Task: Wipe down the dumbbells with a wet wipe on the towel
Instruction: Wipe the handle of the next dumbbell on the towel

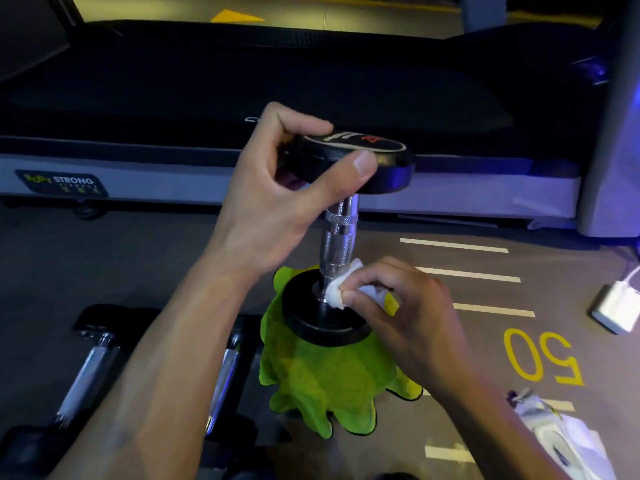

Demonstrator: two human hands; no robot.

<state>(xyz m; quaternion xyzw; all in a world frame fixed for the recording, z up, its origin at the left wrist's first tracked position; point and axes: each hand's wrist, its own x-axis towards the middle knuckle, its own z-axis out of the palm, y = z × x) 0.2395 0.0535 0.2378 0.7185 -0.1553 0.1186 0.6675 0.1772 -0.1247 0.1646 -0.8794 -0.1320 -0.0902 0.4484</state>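
Observation:
A black dumbbell with a chrome handle (338, 237) stands upright on its lower head, on a crumpled green towel (322, 382). My left hand (277, 202) grips the rim of the upper head. My right hand (398, 306) pinches a white wet wipe (337, 289) and presses it against the base of the handle, just above the lower head.
Two more dumbbells (86, 372) lie on the floor at the lower left, partly behind my left forearm. A treadmill (207, 174) runs across the back. A white charger block (614, 306) sits at the right, a wipe packet (554, 431) at the lower right.

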